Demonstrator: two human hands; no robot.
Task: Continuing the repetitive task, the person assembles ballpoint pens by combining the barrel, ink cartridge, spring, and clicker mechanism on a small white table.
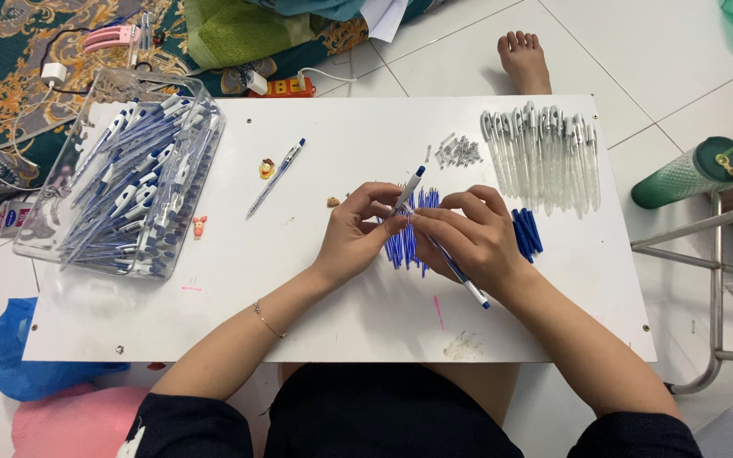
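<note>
Both hands meet over the middle of a white board (316, 288) on my lap. My left hand (358, 229) pinches the upper end of a white and blue pen (409, 188). My right hand (468, 237) grips the same pen lower down; its tip pokes out below my palm (477, 297). Under the hands lies a bunch of blue ink refills (405, 246). A few blue pen parts (528, 233) lie right of my right hand. One finished pen (275, 178) lies alone to the left.
A clear plastic tray (61, 220) filled with finished pens stands at the board's left end. A row of clear pen barrels (545, 153) and small metal springs (458, 151) lie at the far right. A green bottle (689, 174), a metal frame (714, 254) and someone's bare foot (523, 59) are beyond.
</note>
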